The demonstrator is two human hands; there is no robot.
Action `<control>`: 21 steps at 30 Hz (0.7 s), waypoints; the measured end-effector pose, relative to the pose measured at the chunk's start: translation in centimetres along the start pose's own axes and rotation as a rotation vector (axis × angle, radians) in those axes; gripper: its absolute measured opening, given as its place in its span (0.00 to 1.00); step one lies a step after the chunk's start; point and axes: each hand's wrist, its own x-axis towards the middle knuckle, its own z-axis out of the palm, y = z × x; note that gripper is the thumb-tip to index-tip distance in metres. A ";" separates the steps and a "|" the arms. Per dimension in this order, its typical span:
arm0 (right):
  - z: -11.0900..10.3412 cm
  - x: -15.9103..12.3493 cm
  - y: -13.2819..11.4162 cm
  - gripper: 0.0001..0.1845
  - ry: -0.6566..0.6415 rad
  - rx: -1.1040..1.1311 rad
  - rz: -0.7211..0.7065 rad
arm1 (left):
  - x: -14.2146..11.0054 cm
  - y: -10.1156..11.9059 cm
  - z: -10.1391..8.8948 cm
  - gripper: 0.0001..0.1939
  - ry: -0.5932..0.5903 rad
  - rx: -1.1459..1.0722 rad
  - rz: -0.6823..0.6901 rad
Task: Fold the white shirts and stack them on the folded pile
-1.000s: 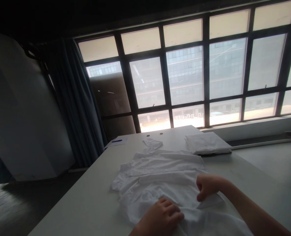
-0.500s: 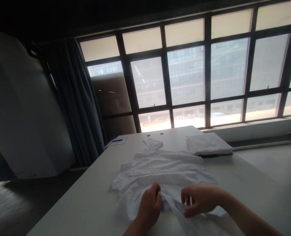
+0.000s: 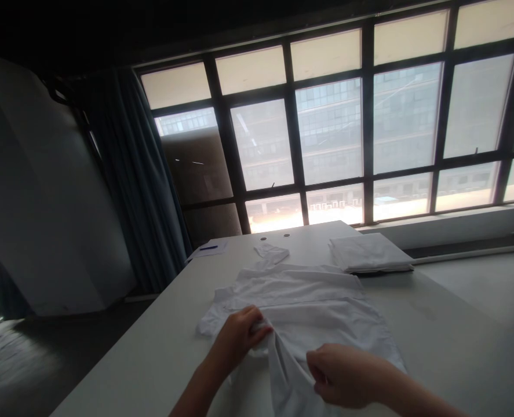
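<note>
Left hand [image 3: 239, 336] pinches a raised fold of the shirt [image 3: 309, 295] between thumb and fingers, right hand [image 3: 343, 375] curled at the same fold, grip unclear; shirt lies rumpled mid-table [image 3: 439, 324], folded stack [image 3: 369, 253] beyond it to the right

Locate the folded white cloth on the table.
In the head view, the folded cloth lies at the far right of the table, beyond the spread shirt.

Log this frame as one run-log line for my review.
Left hand: grips white shirt fold | Right hand: on same fold, grip unclear | Under shirt: white table | Nearby: folded white stack
</note>
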 end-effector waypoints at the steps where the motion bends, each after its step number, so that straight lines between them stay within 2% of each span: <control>1: 0.1 0.0 -0.1 0.15 0.037 0.027 -0.017 | 0.0 0.0 -0.3 0.18 0.005 0.038 -0.047; 3: 1.2 0.3 -0.3 0.19 0.021 0.052 -0.056 | 0.1 -0.1 -0.5 0.17 0.023 0.108 -0.124; 5: 3.1 0.9 -0.5 0.17 -0.044 0.036 -0.113 | 0.0 -0.5 -0.4 0.17 0.031 0.164 -0.142; 7: 5.3 1.8 -0.5 0.15 -0.036 0.001 -0.148 | -0.1 -1.2 -0.2 0.17 0.027 0.200 -0.128; 10: 7.9 3.5 -0.3 0.15 0.001 -0.069 -0.073 | -0.2 -2.3 -0.2 0.16 0.006 0.204 -0.130; 12: 8.6 4.2 -0.3 0.16 -0.025 -0.140 -0.008 | -0.2 -2.7 -0.2 0.16 -0.013 0.183 -0.134; 14: 8.1 4.3 -0.5 0.14 -0.035 -0.194 -0.023 | -0.2 -2.8 -0.4 0.16 -0.025 0.148 -0.141; 17: 5.6 3.0 -1.1 0.05 -0.088 -0.116 -0.149 | -0.1 -1.8 -0.6 0.16 -0.070 0.025 -0.185; 21: 0.9 0.7 -1.5 0.07 -0.370 0.264 -0.234 | -0.4 0.8 -1.2 0.16 -0.238 -0.237 -0.205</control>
